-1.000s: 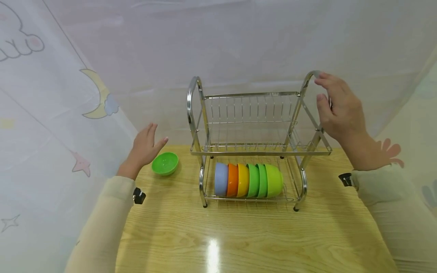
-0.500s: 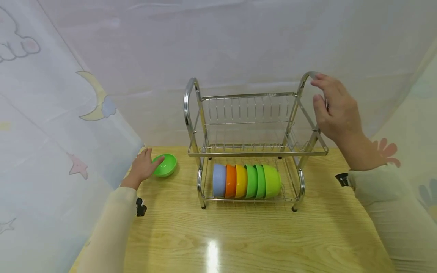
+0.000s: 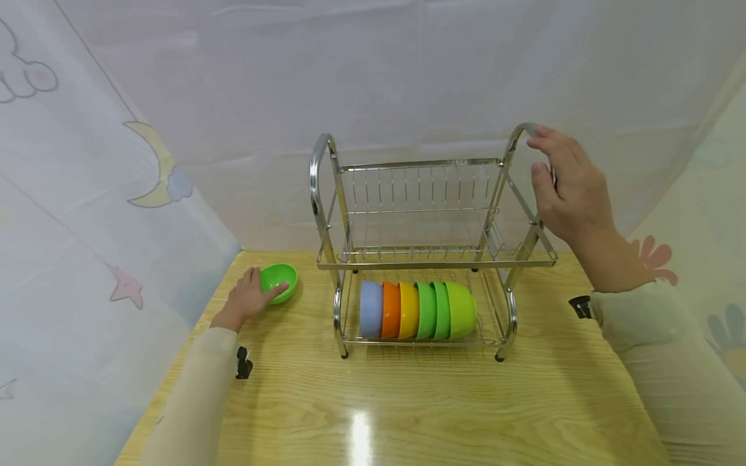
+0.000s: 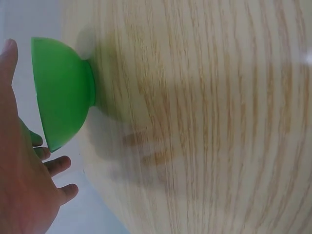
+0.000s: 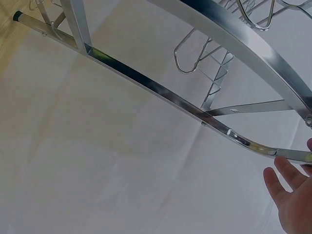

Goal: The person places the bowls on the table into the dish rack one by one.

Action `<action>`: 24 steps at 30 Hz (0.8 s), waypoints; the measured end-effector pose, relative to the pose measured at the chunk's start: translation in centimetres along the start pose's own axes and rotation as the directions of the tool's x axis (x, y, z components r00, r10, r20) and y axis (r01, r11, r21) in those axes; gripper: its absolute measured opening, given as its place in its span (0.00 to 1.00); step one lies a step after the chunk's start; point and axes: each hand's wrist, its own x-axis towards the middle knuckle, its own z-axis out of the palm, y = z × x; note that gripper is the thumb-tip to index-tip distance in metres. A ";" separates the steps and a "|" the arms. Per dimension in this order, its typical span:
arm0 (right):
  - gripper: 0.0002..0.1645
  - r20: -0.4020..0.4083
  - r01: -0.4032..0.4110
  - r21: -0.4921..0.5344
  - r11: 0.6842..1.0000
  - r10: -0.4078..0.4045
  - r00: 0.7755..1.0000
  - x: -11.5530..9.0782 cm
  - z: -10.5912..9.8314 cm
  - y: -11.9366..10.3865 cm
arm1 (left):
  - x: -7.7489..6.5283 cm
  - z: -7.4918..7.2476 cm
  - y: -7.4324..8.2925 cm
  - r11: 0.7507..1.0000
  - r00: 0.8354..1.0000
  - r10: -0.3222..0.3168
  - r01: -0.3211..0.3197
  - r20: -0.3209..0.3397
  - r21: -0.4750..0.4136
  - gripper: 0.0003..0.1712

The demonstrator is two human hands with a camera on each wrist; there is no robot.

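Observation:
A small green bowl (image 3: 280, 283) stands upright on the table at the rack's left. My left hand (image 3: 247, 299) is at its rim, thumb reaching over the bowl's near side and fingers spread along the left side. In the left wrist view the fingers (image 4: 58, 165) are apart beside the bowl (image 4: 63, 92), which rests on its foot. My right hand (image 3: 574, 188) holds the upper right side bar of the metal dish rack (image 3: 437, 264). The right wrist view shows some fingers (image 5: 287, 173) below the bar and one fingertip above it; the rest is cut off.
On the rack's lower tier several bowls (image 3: 416, 310) lie nested on their sides, in blue, orange, yellow and greens. Its upper tier has wire plate slots (image 3: 419, 188). The wooden table (image 3: 361, 395) meets printed cloth walls (image 3: 192, 84) at the back and left.
My left hand has come down and forward from above the table's left side to the green bowl's rim. The right hand stays at the rack bar. The head view has shifted slightly.

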 end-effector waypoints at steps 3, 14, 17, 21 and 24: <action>0.22 -0.002 0.005 0.000 1.000 -0.005 1.000 0.0 -0.1 0.0 | 0.0 0.2 0.0 1.000 1.000 -0.020 0.020 0.011 0.003 0.68; 0.22 0.002 0.011 0.002 1.000 -0.011 1.000 -0.1 0.0 0.0 | -0.1 0.7 0.3 1.000 1.000 -0.014 0.014 0.016 0.007 0.73; 0.22 0.002 0.018 0.001 1.000 -0.018 1.000 -0.1 -0.1 0.0 | -0.1 0.9 0.2 1.000 1.000 -0.007 0.006 0.007 0.015 0.74; 0.23 0.005 0.026 0.000 1.000 -0.026 1.000 0.0 -0.1 -0.1 | 0.0 1.2 0.1 1.000 1.000 -0.008 0.008 0.000 -0.002 0.74; 0.23 0.013 0.028 0.000 1.000 -0.028 1.000 0.0 -0.3 -0.1 | 0.0 1.3 0.1 0.999 1.000 -0.025 0.025 0.002 -0.047 0.74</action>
